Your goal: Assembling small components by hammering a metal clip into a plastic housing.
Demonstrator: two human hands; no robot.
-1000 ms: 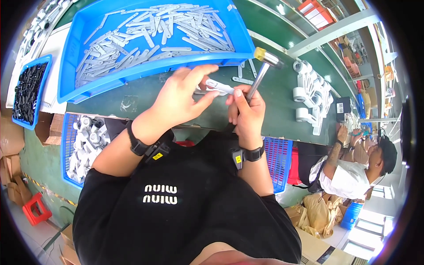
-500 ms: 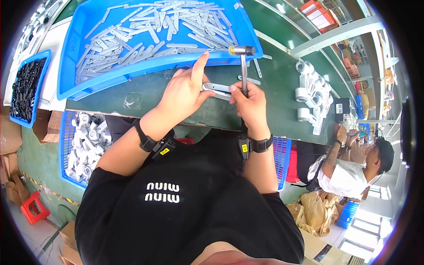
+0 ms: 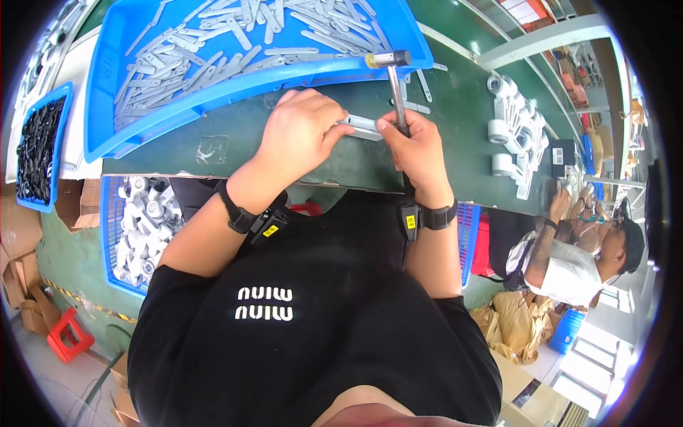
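Observation:
Above the green bench, a slim light-grey slotted bar-shaped part [image 3: 363, 127] is held level between my hands. My left hand [image 3: 302, 127] is closed, its thumb and curled fingers pinching the part's left end and hiding it. My right hand [image 3: 418, 148] pinches the other end between thumb and finger. The same hand also grips a small mallet [image 3: 395, 96] upright, its metal handle running through the palm. The mallet's head, yellowish on one face and black on the other, overlaps the blue bin's near rim in the view.
A large blue bin [image 3: 213, 95] of similar grey bars stands beyond my hands. Loose bars [image 3: 410, 107] lie right of it, near white wheeled parts [image 3: 514, 135]. At left are a tray of black pieces [image 3: 38, 146] and a crate of white castors [image 3: 146, 220]. A co-worker [image 3: 569, 260] is at right.
My left index finger, raised before, is now curled down with the others. The grey part's two splayed arms now appear closer together. The mallet is still in my right hand.

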